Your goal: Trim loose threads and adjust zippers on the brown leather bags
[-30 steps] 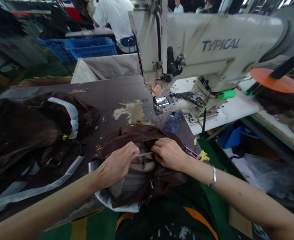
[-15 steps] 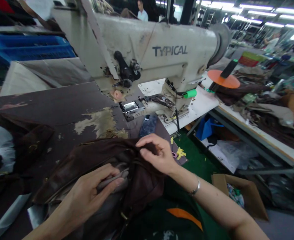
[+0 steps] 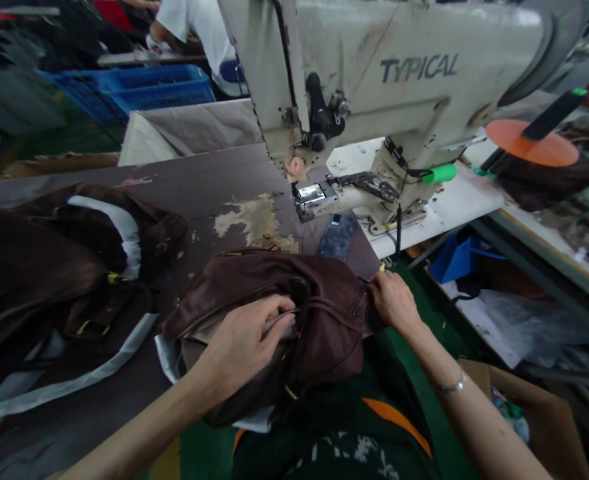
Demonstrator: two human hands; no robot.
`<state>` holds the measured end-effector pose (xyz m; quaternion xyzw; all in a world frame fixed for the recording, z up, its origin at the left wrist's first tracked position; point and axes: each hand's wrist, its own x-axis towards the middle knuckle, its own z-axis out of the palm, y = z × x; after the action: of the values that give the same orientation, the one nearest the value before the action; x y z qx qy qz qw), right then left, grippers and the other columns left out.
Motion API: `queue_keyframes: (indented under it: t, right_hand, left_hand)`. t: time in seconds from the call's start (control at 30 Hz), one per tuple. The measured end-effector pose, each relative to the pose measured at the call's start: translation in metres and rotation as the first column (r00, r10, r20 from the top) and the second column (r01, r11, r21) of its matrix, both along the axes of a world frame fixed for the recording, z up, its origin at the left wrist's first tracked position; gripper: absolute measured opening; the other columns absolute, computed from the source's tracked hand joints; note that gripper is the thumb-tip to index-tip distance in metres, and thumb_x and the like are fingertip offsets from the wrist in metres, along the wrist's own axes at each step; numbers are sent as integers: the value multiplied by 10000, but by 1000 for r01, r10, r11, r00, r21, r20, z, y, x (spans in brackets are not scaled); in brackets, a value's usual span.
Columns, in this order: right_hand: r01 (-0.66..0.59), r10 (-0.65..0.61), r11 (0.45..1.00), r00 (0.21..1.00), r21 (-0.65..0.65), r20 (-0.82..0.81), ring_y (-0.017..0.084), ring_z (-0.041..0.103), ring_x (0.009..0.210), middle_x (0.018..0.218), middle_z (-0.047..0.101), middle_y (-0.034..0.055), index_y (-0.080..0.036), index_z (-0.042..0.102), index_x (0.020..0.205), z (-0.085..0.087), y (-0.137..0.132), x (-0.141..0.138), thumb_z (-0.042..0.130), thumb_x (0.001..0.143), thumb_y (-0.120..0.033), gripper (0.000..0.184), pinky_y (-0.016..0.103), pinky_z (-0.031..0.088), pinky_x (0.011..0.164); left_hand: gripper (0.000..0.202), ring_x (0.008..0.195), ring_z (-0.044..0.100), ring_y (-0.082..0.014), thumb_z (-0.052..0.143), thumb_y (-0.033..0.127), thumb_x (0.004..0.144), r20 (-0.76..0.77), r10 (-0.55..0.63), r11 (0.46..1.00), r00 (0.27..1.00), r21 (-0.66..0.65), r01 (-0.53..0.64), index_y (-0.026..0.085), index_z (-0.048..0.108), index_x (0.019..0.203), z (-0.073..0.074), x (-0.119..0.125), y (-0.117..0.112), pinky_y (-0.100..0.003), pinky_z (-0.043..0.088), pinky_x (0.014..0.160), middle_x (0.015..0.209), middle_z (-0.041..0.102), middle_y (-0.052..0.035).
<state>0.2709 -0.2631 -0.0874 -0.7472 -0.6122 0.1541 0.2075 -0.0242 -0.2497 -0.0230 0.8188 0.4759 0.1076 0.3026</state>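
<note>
A brown leather bag [image 3: 319, 313] lies at the near edge of the dark worktable [image 3: 209, 183], in front of me. My left hand [image 3: 244, 343] grips the bag's opening, fingers curled over the grey lining and the leather edge. My right hand [image 3: 394, 303] is closed on the bag's right end, by the table's edge. Behind the bag stands a cream TYPICAL sewing machine [image 3: 404, 73] with its post bed and metal plate [image 3: 314, 197].
More brown leather pieces with white strips [image 3: 74, 267] are piled at the left. A phone [image 3: 337, 237] lies near the machine's post. Blue crates [image 3: 139, 90], a lined bin [image 3: 194, 130] and a person sit behind. An orange disc [image 3: 531, 143] and cardboard box [image 3: 539, 407] are at right.
My right hand has slid from the bag's top opening to its right end. My left hand stays gripping at the opening. The bag now lies more closed, leather outward; the camera view swung back left.
</note>
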Motion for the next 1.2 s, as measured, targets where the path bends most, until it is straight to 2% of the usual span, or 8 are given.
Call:
queue_keyframes:
  t: [0.1,0.17,0.23,0.3,0.53,0.87,1.1,1.2]
  right_hand:
    - [45,-29,996,980,74,-199,163,577,734,863,606,57,-198,476,958,38,-15,-22,378,974,-324,161,279,441,672]
    - [-13,58,998,660,66,-749,100,460,501,752,555,-16,-237,434,1012,64,-32,-56,328,993,-392,189,218,359,482]
    - [-209,88,977,259,34,-962,80,287,400,581,388,-83,-250,448,984,80,-46,-98,362,978,-451,219,195,256,397]
    - [-310,141,947,147,90,-979,79,380,492,638,433,-60,-222,513,930,79,-50,-132,553,901,-438,222,198,335,474]
    - [61,81,982,718,179,-692,159,576,758,813,623,6,-216,624,1014,21,-8,-126,468,948,-366,227,274,412,724]
    - [-45,132,990,623,132,-771,134,562,663,799,643,-2,-212,637,1019,33,-24,-115,555,890,-343,202,236,415,609]
    - [-139,206,973,877,182,-434,204,636,878,986,705,5,-249,656,998,37,-32,-112,594,758,-142,270,296,457,745]
    - [-136,203,973,887,184,-415,204,644,878,964,712,-14,-270,661,984,32,-27,-108,589,769,-146,259,304,454,752]
  left_hand:
    - [238,976,606,-179,440,322,942,25,-33,998,999,49,31,229,631,1049,-5,2,0,-294,407,886,1055,673,-12]
    - [239,952,605,-196,437,305,935,32,-44,998,998,36,43,201,650,973,-5,6,2,-306,404,860,1001,678,-33]
    - [183,828,599,-187,489,271,893,46,-54,998,998,-32,55,173,639,860,-1,10,6,-284,406,751,859,665,-32]
    - [115,724,574,-157,540,232,840,79,-73,991,994,-106,81,160,610,785,4,10,10,-246,390,661,757,629,-9]
    - [303,649,437,-96,499,399,899,356,183,857,916,-515,29,145,548,743,19,-14,15,-179,349,594,689,492,19]
    - [247,688,487,-122,581,409,850,229,120,907,966,-421,-12,168,613,895,24,-25,3,-199,373,625,740,549,5]
    - [252,665,410,-100,561,377,872,339,128,874,932,-483,55,153,567,758,30,-33,0,-183,316,591,693,452,18]
    - [288,663,390,-102,554,398,876,428,169,866,888,-494,74,152,541,728,26,-40,3,-188,316,593,696,428,13]
